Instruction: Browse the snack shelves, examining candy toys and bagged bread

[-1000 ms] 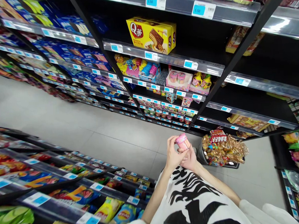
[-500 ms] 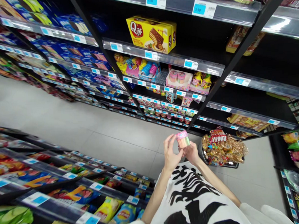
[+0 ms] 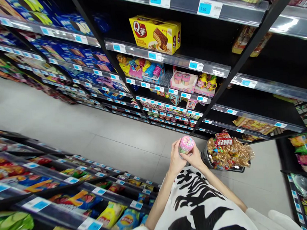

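A small pink snack cup (image 3: 186, 143) with a printed lid is held in front of my chest, its lid facing up toward me. My left hand (image 3: 176, 158) wraps its fingers round the cup's left side. My right hand (image 3: 196, 158) grips it from the right and below. Both hands are closed on the cup, above the grey tiled floor of a shop aisle. More pink cups of the same kind sit in a pink display box (image 3: 183, 80) on the shelf ahead.
Black shelving (image 3: 166, 59) with snacks and blue price tags runs along the aisle ahead; a yellow cake box (image 3: 155, 34) stands on an upper shelf. A basket of gold-wrapped sweets (image 3: 229, 154) sits on the floor to the right. Crisp bags fill a lower rack (image 3: 70, 201) on my left.
The cup has been turned in my hands: earlier its side showed, tilted, now its lid faces up. Both hands have closed more tightly round it.
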Tool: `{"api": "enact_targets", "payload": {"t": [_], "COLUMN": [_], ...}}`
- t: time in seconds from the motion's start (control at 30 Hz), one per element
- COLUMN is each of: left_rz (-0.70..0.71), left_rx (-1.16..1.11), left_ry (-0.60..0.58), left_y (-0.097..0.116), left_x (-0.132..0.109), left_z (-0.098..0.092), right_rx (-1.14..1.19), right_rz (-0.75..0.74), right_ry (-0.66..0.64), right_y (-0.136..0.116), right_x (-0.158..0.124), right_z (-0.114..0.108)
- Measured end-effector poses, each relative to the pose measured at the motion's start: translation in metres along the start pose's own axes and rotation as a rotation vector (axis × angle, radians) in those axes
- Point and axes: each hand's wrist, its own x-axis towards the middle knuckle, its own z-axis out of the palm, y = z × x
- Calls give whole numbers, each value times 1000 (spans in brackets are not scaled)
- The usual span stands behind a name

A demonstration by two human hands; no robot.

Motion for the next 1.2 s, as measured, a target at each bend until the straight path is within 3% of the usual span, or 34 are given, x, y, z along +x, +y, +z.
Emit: {"api": "enact_targets", "payload": {"t": [0.07, 0.17, 0.37, 0.47, 0.6, 1.0, 1.2], "left_rz": [-50, -166, -321, -353, -387, -614, -563], "left_rx": [-44, -253, -625, -665, -706, -888, -838], "left_ry": [40, 90, -81, -127, -85, -97, -18], "left_y": [-4, -11, -22, -24, -26, -38, -37], "left_x": [-1, -1, -1, -2, 0, -7, -4], "left_z": [3, 5, -7, -10, -12, -16, -15], "right_rx": [10, 141, 377, 470, 545, 595, 596], "right_rz": [12, 22, 243, 337, 356, 399, 425], "right_ry": [-31, -177, -397, -334, -250, -325, -310], "right_y": [0, -3, -15, -13, -6, -16, -10], "right_x": [1, 5, 15, 15, 10, -2, 0], "right_z": [-1, -6, -23, -23, -15, 7, 10]}}
